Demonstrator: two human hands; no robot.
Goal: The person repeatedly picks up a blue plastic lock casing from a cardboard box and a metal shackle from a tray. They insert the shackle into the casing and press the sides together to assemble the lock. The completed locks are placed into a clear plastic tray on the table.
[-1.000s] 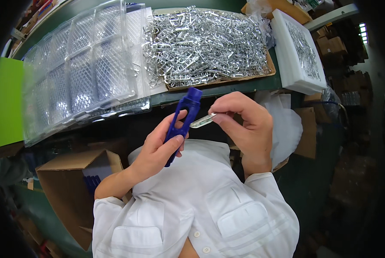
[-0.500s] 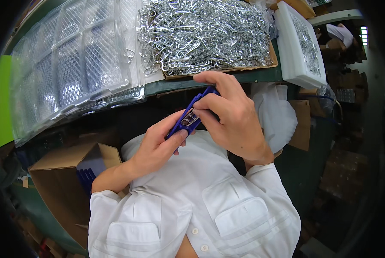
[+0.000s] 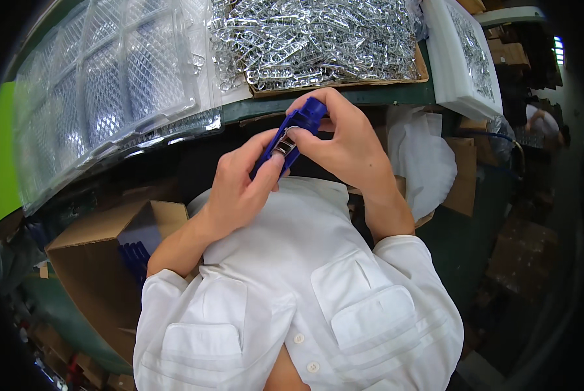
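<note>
We have a blue plastic part [image 3: 313, 108] up in front of our chest, just short of the bench edge, with both hands on it at once. Its long axis runs slantwise: the round end points away from us and to the right, the other end comes back toward us and to the left. A shiny metal piece [image 3: 283, 145] sits in the open slot of that part, its length running roughly along the same slant; we cannot tell whether it is fully seated.

Our left hand [image 3: 240, 186] is closed around the near end, fingers beneath and thumb at the lower end of the metal. Our right hand [image 3: 344, 140] is closed on the far end, its fingers curled behind the round end and its thumb on the upper end of the metal. So the metal lies between the two thumbs, the left at its near end and the right at its far end, and neither hand is clearly closer.

Beyond, on the bench, a heap of similar metal pieces [image 3: 324, 45] fills a shallow box, with clear plastic trays [image 3: 103, 91] to its left. By our left forearm, a cardboard box [image 3: 83, 238] holds blue parts [image 3: 133, 257].
</note>
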